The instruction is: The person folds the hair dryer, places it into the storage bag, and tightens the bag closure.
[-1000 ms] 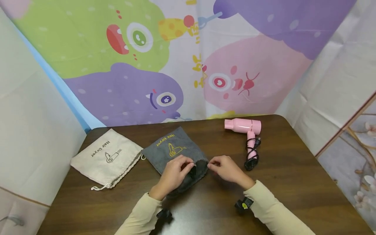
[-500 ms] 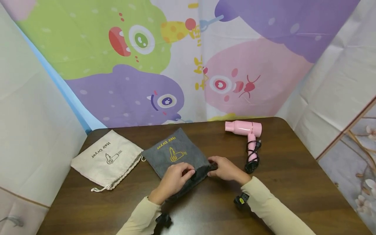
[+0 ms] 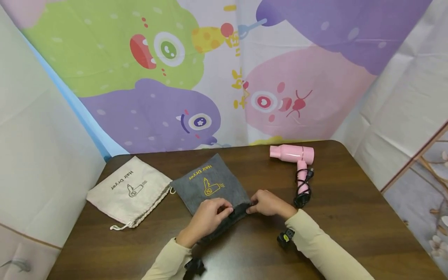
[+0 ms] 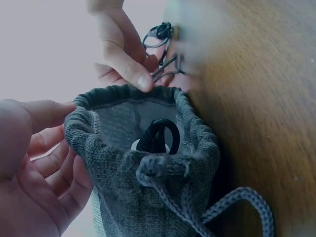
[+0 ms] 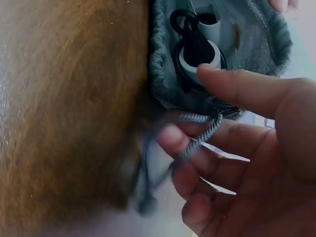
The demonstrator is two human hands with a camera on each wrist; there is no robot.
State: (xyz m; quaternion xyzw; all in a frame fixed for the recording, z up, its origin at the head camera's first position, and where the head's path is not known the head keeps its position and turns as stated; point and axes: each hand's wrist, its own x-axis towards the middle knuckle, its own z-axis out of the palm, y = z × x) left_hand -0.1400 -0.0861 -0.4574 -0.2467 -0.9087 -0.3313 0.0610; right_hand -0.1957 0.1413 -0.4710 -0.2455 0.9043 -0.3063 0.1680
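A grey drawstring bag with a yellow "Hair Dryer" print lies mid-table, its mouth facing the person. My left hand pinches the rim on one side. At the other side my right hand grips the rim, thumb over the mouth and fingers below, beside the drawstring. Inside the mouth, the right wrist view shows a pale, tube-ended object and a bundled black cord; the rest of it is hidden in the bag. Another drawstring loop hangs at the near end.
Left of the grey bag lies a beige "Hair Dryer" bag with a white cord. A pink hair dryer, black cord wrapped round its handle, lies at the back right. The brown table meets a cartoon-printed cloth behind.
The right hand has shifted its hold along the rim and come slightly lower. The bag's mouth, which gaped upward, looks flatter in the head view. The left hand has moved slightly nearer the person.
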